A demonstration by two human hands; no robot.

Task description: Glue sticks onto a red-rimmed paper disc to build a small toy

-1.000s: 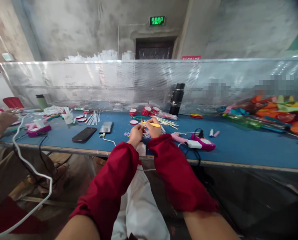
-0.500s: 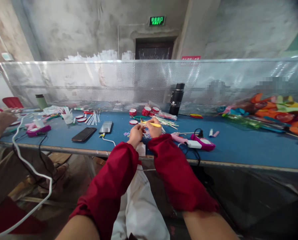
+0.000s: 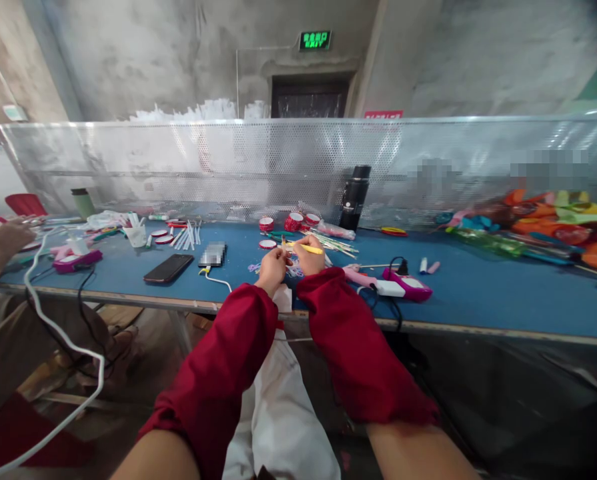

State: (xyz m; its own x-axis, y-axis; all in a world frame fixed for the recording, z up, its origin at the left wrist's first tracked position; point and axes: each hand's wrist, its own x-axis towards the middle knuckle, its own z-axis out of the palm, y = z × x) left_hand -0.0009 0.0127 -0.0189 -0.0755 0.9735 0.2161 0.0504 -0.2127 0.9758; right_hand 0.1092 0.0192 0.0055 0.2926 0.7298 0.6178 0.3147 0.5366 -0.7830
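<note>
My right hand (image 3: 310, 259) is closed around a slim yellow pen-like tool (image 3: 315, 250), gripped the way one writes, its tip pointing left toward my other hand. Fingertips pinched together, my left hand (image 3: 273, 268) meets that tip; what it holds is too small to make out. Small lilac and pale pieces (image 3: 294, 270) lie on the blue table under and between the hands. A piece of white paper (image 3: 283, 298) sits at the table edge below them. Just behind are red-and-white round tins (image 3: 293, 222) and a bunch of thin pale sticks (image 3: 339, 245).
Left of my hands lie a black phone (image 3: 169, 268), a cabled device (image 3: 213, 254) and a white cup (image 3: 136, 235). A purple device (image 3: 414, 287) with cords is to the right. A black thermos (image 3: 355, 199) stands behind. At far left shows a co-worker's hand (image 3: 8, 237).
Both hands stay in nearly the same place. The yellow tool has shifted very slightly; nothing has been taken up or let go.
</note>
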